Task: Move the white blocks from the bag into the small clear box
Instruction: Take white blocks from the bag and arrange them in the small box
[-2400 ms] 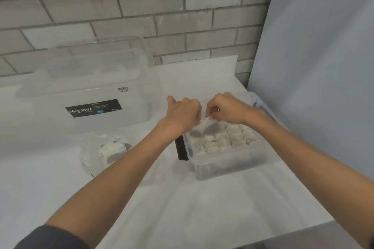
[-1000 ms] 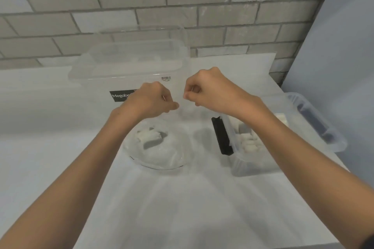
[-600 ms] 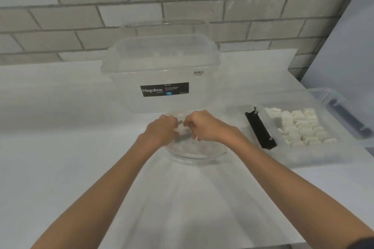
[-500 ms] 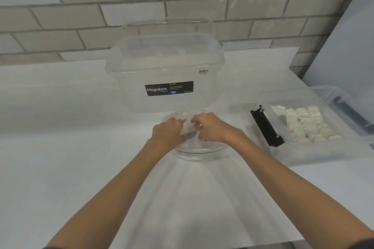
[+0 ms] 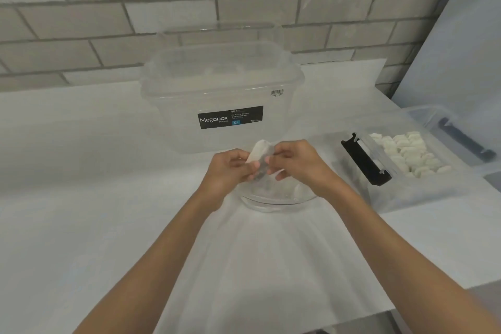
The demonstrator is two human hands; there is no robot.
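Both hands meet over the middle of the white surface (image 5: 81,225). The left hand (image 5: 230,168) and the right hand (image 5: 295,163) each pinch the upper part of the clear plastic bag (image 5: 276,196) with curled fingers, and the two hands are almost touching. Between the fingertips a white piece stands up - I cannot tell if it is a block or only folded plastic. The lower part of the bag rests on the surface, and what lies inside it is too blurred to tell.

The small clear box (image 5: 406,198) stands at the right edge of the surface, well apart from the bag. It is open, and many white blocks (image 5: 406,154) lie in it close together. A black latch (image 5: 364,163) is on its left end. Its lid (image 5: 439,119) lies just behind it - tilted, with a second dark latch.

Behind the hands, toward the far edge, stands the big Megabox storage box (image 5: 222,84), closed, in front of the brick wall (image 5: 108,22).
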